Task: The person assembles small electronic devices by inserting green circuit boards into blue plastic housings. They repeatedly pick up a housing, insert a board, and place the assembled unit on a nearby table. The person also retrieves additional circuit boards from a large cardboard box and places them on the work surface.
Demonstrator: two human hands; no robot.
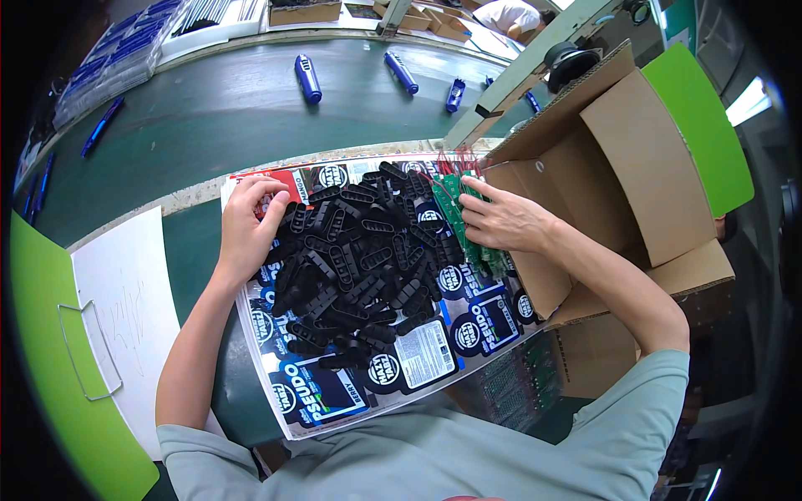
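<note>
A heap of small black plastic parts [363, 263], long and rounded with slots, lies on a printed sheet in front of me. At its far left edge is my left hand [251, 221], fingers curled and thumb pointing at the heap; whatever they hold is hidden. My right hand [505, 219] rests on a stack of green circuit boards [451, 209] to the right of the heap, its fingers apart over them. Thin red wires [455, 162] stick up from the far end of the boards.
An open cardboard box [547, 179] stands close on the right. Beyond the printed sheet [468, 334] runs a green conveyor belt [209, 108] carrying blue casings [307, 79]. Left is a green clipboard [58, 351] with white paper [125, 309]. Another person [510, 15] is at the far side.
</note>
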